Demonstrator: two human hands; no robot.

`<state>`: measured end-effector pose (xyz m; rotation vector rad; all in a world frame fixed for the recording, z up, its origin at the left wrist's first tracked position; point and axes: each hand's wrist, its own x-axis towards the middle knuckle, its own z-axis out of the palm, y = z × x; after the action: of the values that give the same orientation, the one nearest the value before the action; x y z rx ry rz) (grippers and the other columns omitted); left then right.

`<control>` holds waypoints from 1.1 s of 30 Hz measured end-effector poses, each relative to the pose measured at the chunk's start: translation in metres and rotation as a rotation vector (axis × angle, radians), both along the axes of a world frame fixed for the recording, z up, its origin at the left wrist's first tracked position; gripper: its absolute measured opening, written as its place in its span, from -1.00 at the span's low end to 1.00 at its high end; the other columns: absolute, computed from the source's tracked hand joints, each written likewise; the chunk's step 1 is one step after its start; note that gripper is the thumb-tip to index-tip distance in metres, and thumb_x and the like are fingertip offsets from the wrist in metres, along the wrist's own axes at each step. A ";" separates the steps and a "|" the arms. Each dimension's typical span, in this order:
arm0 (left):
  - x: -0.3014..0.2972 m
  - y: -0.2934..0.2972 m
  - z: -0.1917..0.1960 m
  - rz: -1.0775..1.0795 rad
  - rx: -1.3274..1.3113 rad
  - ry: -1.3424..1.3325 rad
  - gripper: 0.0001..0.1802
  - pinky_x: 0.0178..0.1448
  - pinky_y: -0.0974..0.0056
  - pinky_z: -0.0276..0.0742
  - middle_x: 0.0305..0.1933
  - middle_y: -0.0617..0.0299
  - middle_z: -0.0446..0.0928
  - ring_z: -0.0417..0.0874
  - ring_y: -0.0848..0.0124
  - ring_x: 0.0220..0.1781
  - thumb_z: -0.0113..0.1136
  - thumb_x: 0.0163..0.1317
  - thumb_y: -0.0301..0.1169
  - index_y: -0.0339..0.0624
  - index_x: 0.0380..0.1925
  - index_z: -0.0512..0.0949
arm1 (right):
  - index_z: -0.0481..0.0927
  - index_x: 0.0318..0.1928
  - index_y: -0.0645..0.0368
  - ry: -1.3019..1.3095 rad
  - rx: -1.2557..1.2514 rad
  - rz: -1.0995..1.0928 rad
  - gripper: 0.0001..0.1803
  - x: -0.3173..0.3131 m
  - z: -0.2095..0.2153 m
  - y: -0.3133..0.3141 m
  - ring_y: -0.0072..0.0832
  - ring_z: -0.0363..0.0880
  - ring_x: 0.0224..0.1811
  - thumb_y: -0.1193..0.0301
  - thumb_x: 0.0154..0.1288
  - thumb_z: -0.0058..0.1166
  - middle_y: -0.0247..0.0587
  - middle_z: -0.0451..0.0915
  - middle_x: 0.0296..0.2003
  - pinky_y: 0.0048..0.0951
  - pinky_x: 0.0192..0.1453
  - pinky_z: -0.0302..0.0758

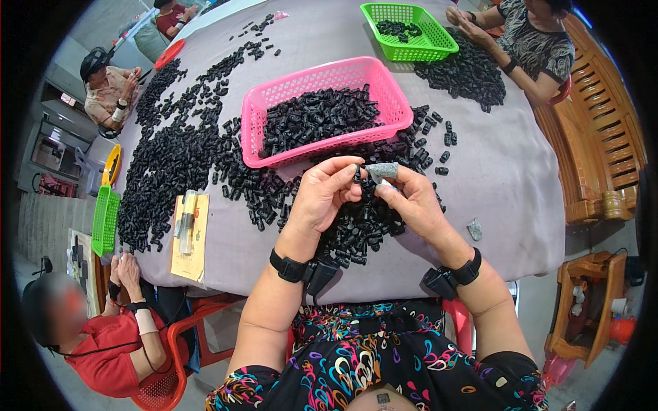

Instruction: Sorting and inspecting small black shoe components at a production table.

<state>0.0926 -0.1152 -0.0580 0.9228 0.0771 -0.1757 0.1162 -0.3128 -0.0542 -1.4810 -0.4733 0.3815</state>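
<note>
My left hand (325, 192) pinches a small black plastic cylinder (357, 174) between thumb and fingertips. In my right hand (415, 198) is a speckled grey, wedge-shaped piece (382, 170), its narrow end against or very close to the black cylinder. What the grey piece is made of I cannot tell. Both hands are above a heap of similar black cylinders (353, 236), just in front of a pink perforated basket (257, 103) that holds many more. A second speckled grey piece (474, 229) lies on the cloth to the right.
Black parts are spread over the grey tablecloth (507, 171). A notebook (188, 240) with a clear tube (186, 222) lies at left. Green baskets (439, 44) stand at far right and on the left edge. Several people sit around the table; a wooden bench (596, 123) is at right.
</note>
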 end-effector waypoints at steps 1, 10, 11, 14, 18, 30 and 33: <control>0.000 -0.001 0.001 0.008 0.037 0.011 -0.73 -0.34 0.47 0.61 -0.24 0.17 0.63 0.61 0.54 -0.41 0.13 0.35 -0.44 -0.30 0.00 0.54 | 0.56 0.06 0.24 -0.015 0.008 0.005 -0.69 0.001 -0.002 0.000 -0.70 0.48 -0.10 0.43 0.35 0.08 -0.38 0.60 -0.14 -0.57 0.03 0.44; -0.002 -0.002 0.000 0.005 0.064 -0.004 -0.77 -0.34 0.50 0.57 -0.26 0.22 0.63 0.58 0.58 -0.44 0.15 0.33 -0.44 -0.26 -0.06 0.57 | 0.54 0.08 0.23 -0.033 0.044 -0.006 -0.67 0.000 -0.003 0.001 -0.70 0.48 -0.12 0.45 0.33 0.09 -0.39 0.60 -0.14 -0.58 0.02 0.43; -0.001 -0.002 0.000 0.004 0.064 -0.004 -0.77 -0.34 0.50 0.57 -0.26 0.22 0.63 0.58 0.58 -0.44 0.15 0.33 -0.44 -0.26 -0.06 0.57 | 0.53 0.09 0.22 -0.015 0.024 0.005 -0.67 0.000 -0.001 0.000 -0.70 0.48 -0.12 0.46 0.32 0.10 -0.39 0.60 -0.15 -0.59 0.03 0.43; -0.001 -0.003 -0.001 0.015 0.068 0.008 -0.78 -0.35 0.50 0.56 -0.29 0.24 0.62 0.56 0.58 -0.45 0.15 0.34 -0.43 -0.25 -0.07 0.57 | 0.50 0.12 0.22 -0.013 -0.001 0.049 -0.63 0.003 -0.004 -0.003 -0.70 0.48 -0.11 0.46 0.31 0.10 -0.38 0.59 -0.14 -0.59 0.03 0.43; 0.001 -0.003 -0.008 0.016 0.020 -0.002 -0.76 -0.33 0.48 0.61 -0.32 0.26 0.61 0.60 0.58 -0.44 0.14 0.34 -0.44 -0.26 -0.03 0.55 | 0.46 0.15 0.24 -0.012 0.069 0.054 -0.61 0.001 -0.002 0.001 -0.71 0.47 -0.12 0.46 0.32 0.10 -0.40 0.57 -0.15 -0.60 0.02 0.44; 0.002 -0.001 -0.010 0.014 0.010 0.000 -0.75 -0.37 0.50 0.63 -0.34 0.23 0.60 0.64 0.54 -0.44 0.13 0.35 -0.46 -0.26 0.00 0.50 | 0.49 0.13 0.22 -0.030 0.020 0.077 -0.62 0.001 -0.005 0.000 -0.77 0.37 -0.29 0.43 0.32 0.12 -0.52 0.47 -0.32 -0.66 -0.17 0.38; 0.002 -0.003 -0.009 0.011 -0.025 -0.003 -0.75 -0.38 0.51 0.63 -0.32 0.21 0.61 0.65 0.53 -0.42 0.12 0.36 -0.45 -0.26 0.00 0.50 | 0.50 0.11 0.21 -0.058 -0.016 0.065 -0.63 0.002 -0.006 -0.001 -0.77 0.36 -0.30 0.42 0.32 0.12 -0.53 0.46 -0.33 -0.67 -0.19 0.37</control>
<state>0.0947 -0.1185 -0.0674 0.8976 0.0768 -0.1647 0.1179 -0.3139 -0.0603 -1.4975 -0.5667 0.3954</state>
